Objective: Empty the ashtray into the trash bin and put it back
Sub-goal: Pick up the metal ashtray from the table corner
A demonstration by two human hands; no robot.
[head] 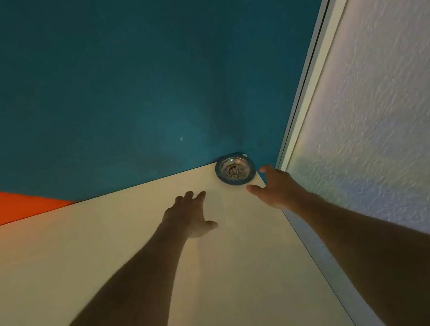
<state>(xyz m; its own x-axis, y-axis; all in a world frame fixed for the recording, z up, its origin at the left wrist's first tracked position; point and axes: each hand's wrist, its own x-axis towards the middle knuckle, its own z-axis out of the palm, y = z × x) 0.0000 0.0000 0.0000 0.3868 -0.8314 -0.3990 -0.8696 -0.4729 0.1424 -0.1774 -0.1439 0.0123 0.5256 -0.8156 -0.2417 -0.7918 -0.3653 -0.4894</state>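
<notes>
1. Head view: a round metal ashtray (235,170) sits at the far right corner of a pale desk (112,255), close against a teal wall (145,77) and beside a white textured wall (377,117) on the right.
2. Dark specks of ash lie in the ashtray's bowl.
3. The right hand (275,186) reaches over the desk's right edge, just beside the ashtray but not touching it; its fingers (254,188) are spread apart, thumb and forefinger open toward the rim.
4. The left hand (190,214) is stretched out above the desk, palm down, left of the ashtray and apart from it; its fingers (200,195) are loosely spread and hold nothing.
5. An orange patch (4,205) shows on the wall at far left.
</notes>
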